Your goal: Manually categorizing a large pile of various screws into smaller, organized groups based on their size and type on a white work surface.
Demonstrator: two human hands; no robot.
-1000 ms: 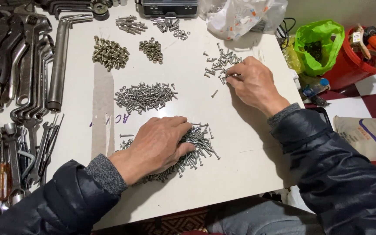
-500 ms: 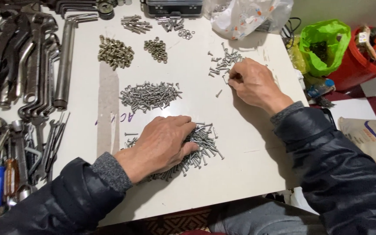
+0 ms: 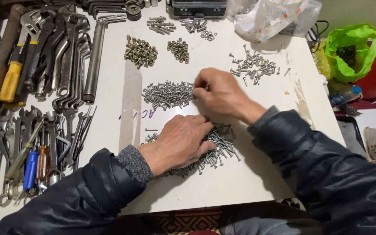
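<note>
Palm down, the left hand (image 3: 181, 143) lies flat with fingers spread over the nearest pile of screws (image 3: 216, 150) at lower centre, apparently pinning and raking it so single pieces can be drawn out. Just above it, the right hand (image 3: 220, 93) reaches across to the middle heap of screws (image 3: 167, 93), fingertips drawn together at its edge; whether they pinch a screw I cannot tell. Farther out on the white table (image 3: 257, 182), smaller separate heaps sit toward the top, seemingly kept apart by kind, and wrenches (image 3: 66, 65) line the left side.
</note>
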